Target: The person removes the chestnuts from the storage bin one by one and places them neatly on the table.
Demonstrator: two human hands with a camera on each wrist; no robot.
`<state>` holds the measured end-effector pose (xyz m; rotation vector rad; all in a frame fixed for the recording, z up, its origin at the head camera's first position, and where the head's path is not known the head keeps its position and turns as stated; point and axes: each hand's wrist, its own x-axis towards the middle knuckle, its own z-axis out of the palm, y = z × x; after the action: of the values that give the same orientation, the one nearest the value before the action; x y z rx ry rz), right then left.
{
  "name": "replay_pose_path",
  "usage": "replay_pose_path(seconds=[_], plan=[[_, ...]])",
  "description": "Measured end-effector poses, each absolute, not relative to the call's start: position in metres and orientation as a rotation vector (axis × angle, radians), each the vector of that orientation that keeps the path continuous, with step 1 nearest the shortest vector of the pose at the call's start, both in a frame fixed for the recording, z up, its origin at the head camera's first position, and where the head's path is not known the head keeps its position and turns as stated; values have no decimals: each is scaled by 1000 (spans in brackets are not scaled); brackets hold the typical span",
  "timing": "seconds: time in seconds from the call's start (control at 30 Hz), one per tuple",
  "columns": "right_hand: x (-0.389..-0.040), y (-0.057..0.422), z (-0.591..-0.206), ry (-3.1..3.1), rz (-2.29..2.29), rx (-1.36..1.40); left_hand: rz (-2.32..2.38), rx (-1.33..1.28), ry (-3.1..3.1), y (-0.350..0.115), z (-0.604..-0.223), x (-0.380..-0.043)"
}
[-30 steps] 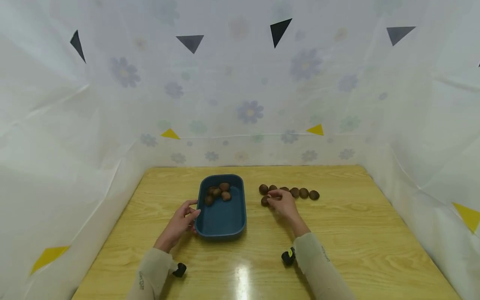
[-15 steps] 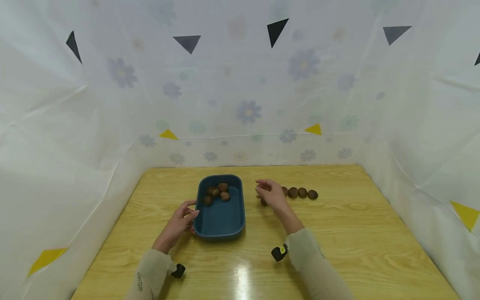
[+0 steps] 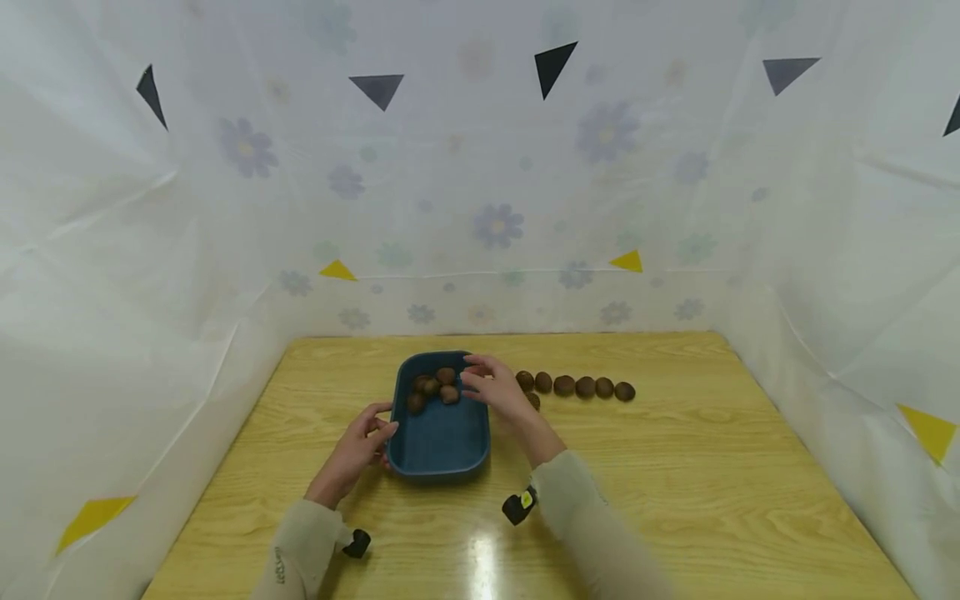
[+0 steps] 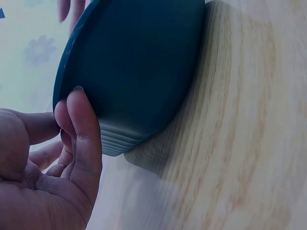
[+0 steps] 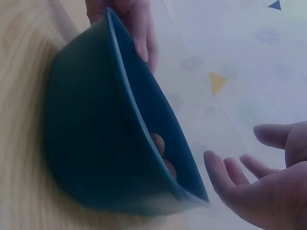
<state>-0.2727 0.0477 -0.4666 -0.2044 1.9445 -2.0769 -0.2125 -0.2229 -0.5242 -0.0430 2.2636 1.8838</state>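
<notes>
A deep blue rectangular tub [image 3: 442, 442] stands left of centre on the table, with several round brown nuts [image 3: 448, 394], chestnut-like, in its far part. My left hand [image 3: 358, 446] grips the tub's left rim; thumb and fingers pinch the wall in the left wrist view. Over the tub's right rim reaches my right hand [image 3: 497, 390], fingers spread loosely and bare of any object in the right wrist view. A row of several brown nuts [image 3: 564, 385] lies to the right of the tub. One more nut [image 3: 533, 401] sits in front of the row's left end, partly hidden by the right hand.
The wooden table [image 3: 675, 483] extends right and toward the front. White flowered sheeting [image 3: 420, 167] with triangle stickers encloses the back and both sides. Each wrist wears a black camera, like the right one [image 3: 519, 506].
My right hand has let go of the nut in front of the row, lifted off, and moved left to the tub's right rim. The left hand has stayed on the tub.
</notes>
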Motion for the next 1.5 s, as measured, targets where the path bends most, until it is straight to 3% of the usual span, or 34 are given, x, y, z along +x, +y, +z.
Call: replay_pose_path(seconds=[0.33, 0.97, 1.5], plan=[[-278, 6, -485, 1960, -1998, -80, 1887, -60, 2260, -223, -521, -209], [-281, -9, -509, 2321, -1725, 10, 1875, -45, 2241, -221, -520, -209], [-277, -19, -519, 1961, -1705, -240, 1887, -81, 2214, -220, -521, -210]])
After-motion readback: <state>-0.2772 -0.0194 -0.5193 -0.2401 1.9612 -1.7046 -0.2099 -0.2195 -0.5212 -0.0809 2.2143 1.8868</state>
